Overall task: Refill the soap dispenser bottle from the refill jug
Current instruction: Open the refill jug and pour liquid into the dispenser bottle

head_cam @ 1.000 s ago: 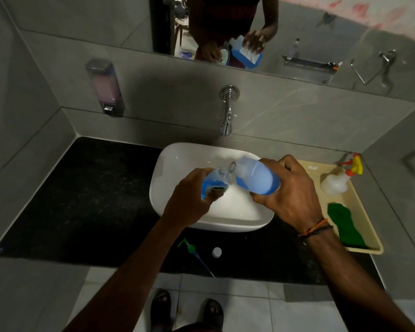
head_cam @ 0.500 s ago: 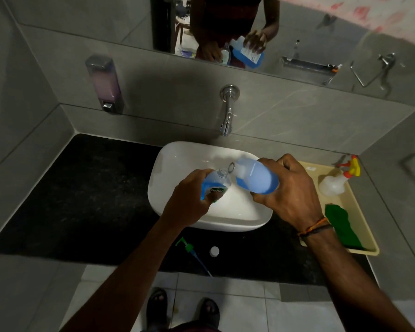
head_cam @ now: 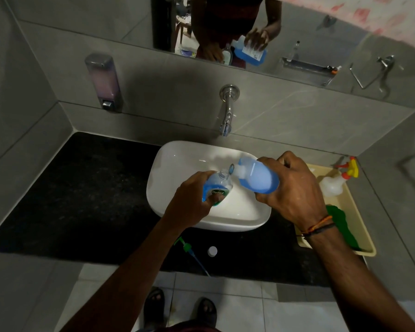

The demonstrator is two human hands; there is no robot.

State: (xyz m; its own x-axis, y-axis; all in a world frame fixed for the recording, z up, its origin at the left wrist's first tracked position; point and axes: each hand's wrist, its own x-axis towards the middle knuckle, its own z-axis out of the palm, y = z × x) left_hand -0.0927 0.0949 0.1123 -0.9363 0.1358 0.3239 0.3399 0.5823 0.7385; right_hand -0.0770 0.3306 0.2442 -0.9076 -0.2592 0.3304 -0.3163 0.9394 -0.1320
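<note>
Mid-pour. Gripping soap dispenser bottle (head_cam: 217, 188) with left hand (head_cam: 192, 197), tilted refill jug (head_cam: 256, 178) with right hand (head_cam: 290, 188), spout at bottle mouth. Seemingly part-filled; pump (head_cam: 186, 246), below left hand, yet to refit.

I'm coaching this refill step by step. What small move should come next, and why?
Probably tip the refill jug a touch further. The right hand holds it tilted, spout at the open neck of the dispenser bottle, which the left hand grips over the sink; the bottle looks clear near its top.
</note>
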